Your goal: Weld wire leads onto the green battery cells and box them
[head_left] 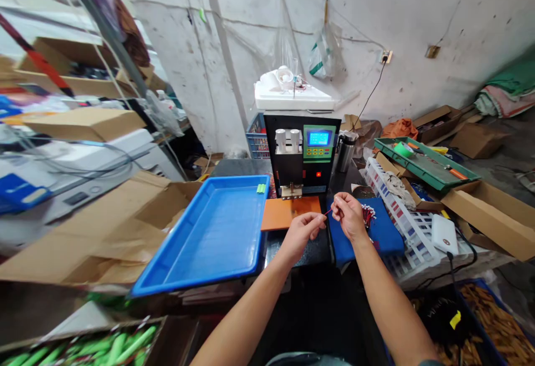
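A thin red wire (329,211) stretches between my two hands in front of the machine. My left hand (304,233) pinches one end near the right edge of the orange plate (276,215). Over the blue cloth (387,224), my right hand (349,215) pinches the other end, fingers closed. A bundle of red and black wires with white ends (368,215) lies just right of that hand, partly hidden by it. Behind the plate stands a black spot welder (271,143) with a lit screen, its electrodes (291,190) above the plate.
On the left sits a blue tray (209,232) with small green cells (261,188) in its far corner. A white plastic basket (393,210), a white power bank (443,235) and a green tray (430,162) are on the right. Lower left, a box holds green battery packs (112,349).
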`<action>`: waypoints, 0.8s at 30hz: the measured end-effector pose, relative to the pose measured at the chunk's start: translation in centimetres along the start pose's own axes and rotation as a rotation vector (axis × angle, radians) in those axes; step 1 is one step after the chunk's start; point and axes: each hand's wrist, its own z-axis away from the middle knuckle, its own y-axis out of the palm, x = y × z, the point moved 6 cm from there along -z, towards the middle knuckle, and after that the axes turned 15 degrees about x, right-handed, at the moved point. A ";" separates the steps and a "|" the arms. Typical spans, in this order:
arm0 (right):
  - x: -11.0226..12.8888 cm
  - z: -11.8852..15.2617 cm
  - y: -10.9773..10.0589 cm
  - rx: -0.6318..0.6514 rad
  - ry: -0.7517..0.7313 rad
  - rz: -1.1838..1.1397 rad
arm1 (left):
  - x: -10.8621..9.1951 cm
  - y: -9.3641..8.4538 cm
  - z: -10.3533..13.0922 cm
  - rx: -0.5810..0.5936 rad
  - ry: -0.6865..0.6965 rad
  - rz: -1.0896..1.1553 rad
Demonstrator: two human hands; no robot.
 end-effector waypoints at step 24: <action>-8.2 0.3 1.9 0.246 0.153 0.321 | -0.7 -12.0 1.9 -0.044 -0.148 -0.324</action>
